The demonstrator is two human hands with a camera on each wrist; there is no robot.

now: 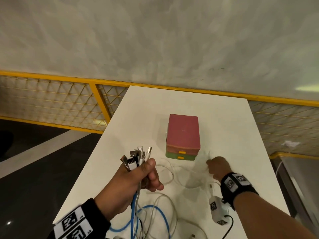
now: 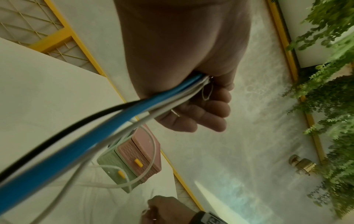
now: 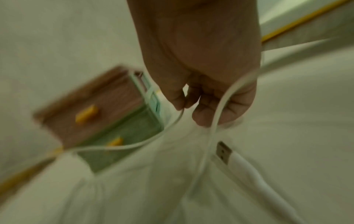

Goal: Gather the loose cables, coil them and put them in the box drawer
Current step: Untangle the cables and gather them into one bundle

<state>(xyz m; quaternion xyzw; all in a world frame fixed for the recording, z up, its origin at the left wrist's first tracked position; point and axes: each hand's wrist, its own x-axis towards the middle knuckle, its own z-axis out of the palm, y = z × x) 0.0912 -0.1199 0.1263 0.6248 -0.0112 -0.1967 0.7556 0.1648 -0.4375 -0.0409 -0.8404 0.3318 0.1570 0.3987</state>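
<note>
White desk [image 1: 215, 121] runs away from the viewer toward a yellow-framed mesh railing [image 1: 96, 99], with a pale mottled floor beyond. Box drawer [image 1: 183, 135] stands near the desk's middle: pink top and pink upper drawer over a green lower drawer, each with a yellow pull, both drawers closed. Left hand [image 1: 138, 180] is raised above the near left part of the desk, fingers curled tight round a bundle of cables [image 1: 136, 200]; the USB plugs [image 1: 136, 157] fan out above the fist, and blue, white, grey and black leads hang from beneath it to loose loops on the desk. Left wrist view confirms the leads leaving the closed fist. Right hand [image 1: 217, 167] sits low just in front and to the right of the box drawer, thumb and fingers pinching a thin white cable [image 3: 216, 121] that loops across the desk in front of the green drawer. A separate white lead with a USB plug [image 3: 223, 152] lies on the desk just below that hand. Both wrists carry black bands with printed marker tags. Right wrist view is motion-blurred.
</note>
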